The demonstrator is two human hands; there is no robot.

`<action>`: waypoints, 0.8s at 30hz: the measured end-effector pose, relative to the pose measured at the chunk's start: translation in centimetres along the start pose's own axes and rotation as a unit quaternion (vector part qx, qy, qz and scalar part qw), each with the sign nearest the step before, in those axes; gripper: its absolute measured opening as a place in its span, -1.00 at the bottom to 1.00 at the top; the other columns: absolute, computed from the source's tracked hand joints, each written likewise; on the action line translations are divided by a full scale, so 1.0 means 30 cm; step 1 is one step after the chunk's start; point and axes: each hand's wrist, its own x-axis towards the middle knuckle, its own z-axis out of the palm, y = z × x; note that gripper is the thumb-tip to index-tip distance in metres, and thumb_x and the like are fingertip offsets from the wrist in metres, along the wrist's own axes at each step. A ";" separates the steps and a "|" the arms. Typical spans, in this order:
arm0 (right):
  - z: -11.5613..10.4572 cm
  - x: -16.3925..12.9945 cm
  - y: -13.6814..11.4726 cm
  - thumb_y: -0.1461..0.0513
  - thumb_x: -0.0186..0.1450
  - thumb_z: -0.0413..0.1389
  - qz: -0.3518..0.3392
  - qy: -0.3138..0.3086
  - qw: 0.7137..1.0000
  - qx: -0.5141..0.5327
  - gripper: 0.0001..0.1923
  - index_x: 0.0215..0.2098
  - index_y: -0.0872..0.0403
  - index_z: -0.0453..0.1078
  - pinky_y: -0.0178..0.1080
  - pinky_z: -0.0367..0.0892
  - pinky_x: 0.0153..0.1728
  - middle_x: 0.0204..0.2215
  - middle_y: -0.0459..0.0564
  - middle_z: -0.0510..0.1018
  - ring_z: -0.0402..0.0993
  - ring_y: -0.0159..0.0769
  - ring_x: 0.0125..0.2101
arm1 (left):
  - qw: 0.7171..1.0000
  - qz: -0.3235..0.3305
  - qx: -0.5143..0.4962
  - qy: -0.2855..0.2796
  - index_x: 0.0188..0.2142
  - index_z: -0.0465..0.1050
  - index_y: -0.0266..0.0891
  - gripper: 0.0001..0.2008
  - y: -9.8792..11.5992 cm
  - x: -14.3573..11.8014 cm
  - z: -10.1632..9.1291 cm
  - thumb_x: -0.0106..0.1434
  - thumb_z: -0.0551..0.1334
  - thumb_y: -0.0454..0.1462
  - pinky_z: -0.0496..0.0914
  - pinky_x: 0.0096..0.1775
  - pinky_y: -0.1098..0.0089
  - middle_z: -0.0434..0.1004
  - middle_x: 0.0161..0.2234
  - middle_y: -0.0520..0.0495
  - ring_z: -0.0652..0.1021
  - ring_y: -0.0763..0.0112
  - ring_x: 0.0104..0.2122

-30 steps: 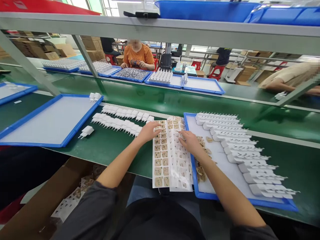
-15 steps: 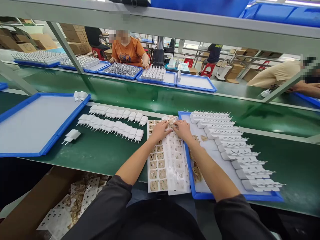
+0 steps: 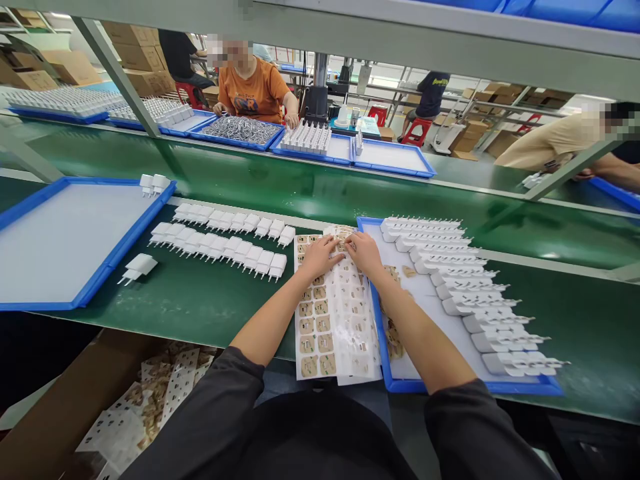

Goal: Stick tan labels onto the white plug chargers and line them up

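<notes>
- The left hand [image 3: 319, 257] and right hand [image 3: 364, 253] meet at the far end of a sticker sheet [image 3: 334, 313] in the centre of the frame, fingers bent and pinching at its top edge.
- The sheet lies on the green worktop [image 3: 200, 300], its right side overlapping a blue tray [image 3: 395, 385].
- That tray holds rows of white plugs [image 3: 465, 293].
- More plugs [image 3: 225, 243] stand in two rows left of the hands.
- A bare tray [image 3: 65, 233] lies at centre left.
</notes>
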 end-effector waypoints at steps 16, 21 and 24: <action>-0.319 -0.282 0.082 -0.02 0.32 0.16 -0.055 -0.238 0.916 0.318 -0.68 -0.27 0.08 0.46 -0.24 0.34 -0.26 -0.39 -0.04 0.56 0.44 -0.32 -0.38 | 0.995 0.082 0.005 0.048 0.10 0.45 -0.14 -0.59 0.238 0.176 0.004 0.26 0.32 -0.17 0.26 0.20 0.11 0.47 0.12 -0.14 0.37 0.10 0.16; -0.317 -0.291 0.086 -0.04 0.32 0.15 -0.055 -0.213 0.914 0.341 -0.66 -0.29 0.08 0.43 -0.27 0.32 -0.34 -0.45 -0.08 0.52 0.39 -0.36 -0.43 | 0.997 0.057 -0.006 0.052 0.07 0.46 -0.17 -0.49 0.410 0.347 0.095 0.13 0.44 -0.19 0.25 0.16 0.03 0.36 0.15 -0.24 0.30 -0.03 0.18; -0.319 -0.293 0.092 -0.04 0.31 0.15 -0.067 -0.204 0.910 0.355 -0.66 -0.30 0.08 0.42 -0.26 0.34 -0.34 -0.45 -0.09 0.51 0.39 -0.36 -0.43 | 0.997 0.037 -0.036 0.057 -0.06 0.50 -0.21 -0.60 0.461 0.380 0.132 0.09 0.46 -0.28 0.23 0.17 -0.01 0.29 0.20 -0.26 0.26 -0.07 0.21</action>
